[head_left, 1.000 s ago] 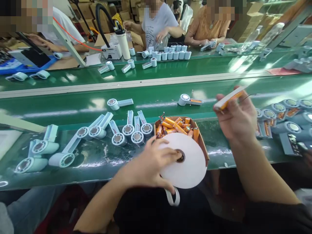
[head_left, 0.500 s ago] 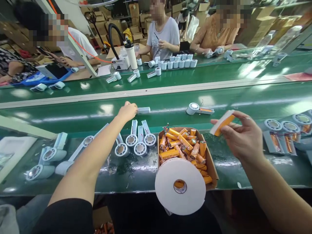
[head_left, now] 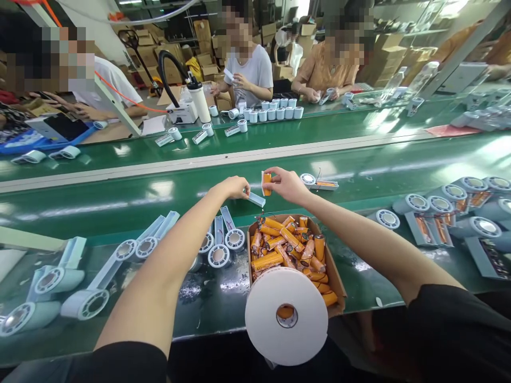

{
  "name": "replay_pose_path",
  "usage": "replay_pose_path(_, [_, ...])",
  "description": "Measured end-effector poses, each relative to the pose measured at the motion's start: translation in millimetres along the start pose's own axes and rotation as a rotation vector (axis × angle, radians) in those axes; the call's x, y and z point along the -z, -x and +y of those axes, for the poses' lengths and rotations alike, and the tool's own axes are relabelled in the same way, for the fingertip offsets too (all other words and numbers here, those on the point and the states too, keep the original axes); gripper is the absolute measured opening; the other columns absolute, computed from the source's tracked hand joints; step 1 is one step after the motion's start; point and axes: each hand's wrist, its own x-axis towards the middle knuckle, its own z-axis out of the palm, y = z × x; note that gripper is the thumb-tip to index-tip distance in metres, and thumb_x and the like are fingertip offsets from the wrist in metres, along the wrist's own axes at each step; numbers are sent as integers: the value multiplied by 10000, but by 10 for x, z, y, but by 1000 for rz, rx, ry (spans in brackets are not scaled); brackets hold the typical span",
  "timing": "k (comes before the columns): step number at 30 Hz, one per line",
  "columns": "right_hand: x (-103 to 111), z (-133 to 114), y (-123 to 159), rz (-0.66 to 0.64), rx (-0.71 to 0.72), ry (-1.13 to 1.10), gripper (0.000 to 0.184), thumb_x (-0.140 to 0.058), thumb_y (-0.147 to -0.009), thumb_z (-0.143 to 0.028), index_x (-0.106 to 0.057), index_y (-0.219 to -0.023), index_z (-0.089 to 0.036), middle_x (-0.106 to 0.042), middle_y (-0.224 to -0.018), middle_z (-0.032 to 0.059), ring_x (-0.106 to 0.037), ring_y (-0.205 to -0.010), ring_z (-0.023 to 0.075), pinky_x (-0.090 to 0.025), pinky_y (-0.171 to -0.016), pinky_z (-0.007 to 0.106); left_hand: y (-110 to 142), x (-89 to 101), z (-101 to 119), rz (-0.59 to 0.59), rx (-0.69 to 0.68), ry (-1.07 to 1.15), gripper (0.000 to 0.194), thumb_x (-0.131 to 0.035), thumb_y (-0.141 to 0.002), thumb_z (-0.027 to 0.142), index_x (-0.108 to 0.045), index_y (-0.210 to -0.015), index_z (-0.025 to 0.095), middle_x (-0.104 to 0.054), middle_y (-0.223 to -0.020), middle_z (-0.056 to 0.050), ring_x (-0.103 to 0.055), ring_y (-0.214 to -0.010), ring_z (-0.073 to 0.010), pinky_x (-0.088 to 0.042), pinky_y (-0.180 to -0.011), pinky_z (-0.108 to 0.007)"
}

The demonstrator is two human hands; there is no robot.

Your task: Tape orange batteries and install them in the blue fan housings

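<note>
My left hand (head_left: 235, 188) is closed around one end of a pale blue plastic housing (head_left: 256, 199), whose open channel points right; its round head is hidden by the hand. My right hand (head_left: 288, 185) pinches an orange battery (head_left: 267, 184) with a white strip along its left side, just above the channel's end and apart from it. Below both hands stands a cardboard box (head_left: 339, 287) of orange batteries (head_left: 292, 239). A large roll of white tape (head_left: 263, 330) leans over the box's near edge.
Housings (head_left: 219, 256) lie left of the box. On the right, more housings (head_left: 429, 229) hold batteries. One housing with a battery (head_left: 325, 184) lies beyond my right wrist. Across the green belt (head_left: 191, 186), several people work beside rows of white-blue parts (head_left: 275, 113).
My right hand has swung left with the battery, from beside the box to the housing. The housing in my left hand now tilts down to the right. The view has shifted slightly.
</note>
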Motion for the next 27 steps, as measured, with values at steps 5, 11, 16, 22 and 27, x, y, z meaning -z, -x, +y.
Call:
replay_pose_path(5, [-179, -3, -109, -104, 45, 273, 371, -794, -924, -305, -696, -1280, -268, -838, -1065, 40, -771, -897, 211, -528, -792, 288, 61, 28, -2, 85, 44, 78, 249, -662, -894, 324, -803, -1097, 293, -816, -1105, -26, -731, -1006, -200, -501, -835, -246])
replay_pose_path(11, [-252, -47, -72, -246, 133, 735, 379, -676, -1016, -443, -646, -1351, -267, -816, -1120, 98, -760, -993, 293, -472, -758, 300, -73, 9, 104, 119, 86, 110, 220, -675, -896, 318, -788, -1081, 279, -817, -1098, -46, -740, -1016, -229, -511, -850, -270])
replay_pose_path(16, [-264, -114, -94, -355, 140, 815, 396, -689, -1007, -372, -633, -1380, -253, -808, -1115, 130, -753, -1005, 319, -461, -754, 306, -179, 2, 173, 149, 114, 137, 216, -692, -863, 261, -789, -1056, 274, -812, -1129, -48, -736, -1057, -240, -513, -853, -277])
replay_pose_path(22, [-319, -122, -204, -420, 91, 833, 449, -763, -950, -330, -666, -1379, -242, -793, -1167, 170, -752, -1067, 363, -512, -796, 345, -216, -24, 203, 203, 145, 176, 265, -685, -832, 245, -796, -1069, 284, -810, -1136, -39, -732, -1034, -228, -525, -860, -284])
replay_pose_path(27, [-387, -79, -233, -452, 70, 801, 341, -731, -971, -424, -758, -1274, -270, -787, -1224, 173, -741, -1135, 373, -547, -870, 395, -208, -57, 271, 234, 169, 198, 267, -669, -863, 252, -791, -1097, 295, -806, -1183, -32, -722, -1065, -213, -528, -883, -281])
